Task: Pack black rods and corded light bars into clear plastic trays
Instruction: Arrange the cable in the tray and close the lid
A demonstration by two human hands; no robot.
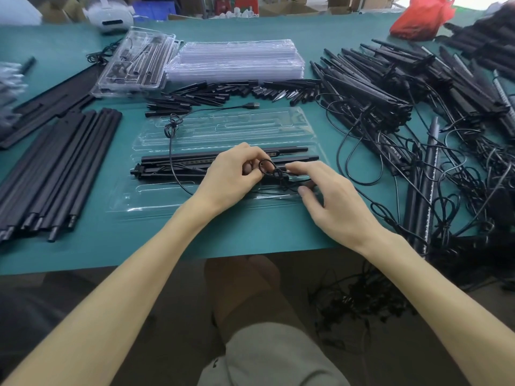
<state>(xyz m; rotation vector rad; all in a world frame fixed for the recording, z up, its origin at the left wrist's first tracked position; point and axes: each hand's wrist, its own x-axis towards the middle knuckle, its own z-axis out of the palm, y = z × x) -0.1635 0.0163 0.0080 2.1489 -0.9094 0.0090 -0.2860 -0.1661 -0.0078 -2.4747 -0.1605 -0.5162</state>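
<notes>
I'm tucking the coiled cord (274, 172) into the clear tray (156, 190), which sits mid-bench (250, 238) by the near edge with the light bar (178, 158) lying lengthwise in it. My left hand (231, 174) is curled, pinching a loop of the cord over the bar, while my right hand (334, 201) sets forefinger and thumb either side of the bundle, and I cannot tell whether they grip. Next, I judge, the bundle needs pressing flat into its pocket without springing loose.
</notes>
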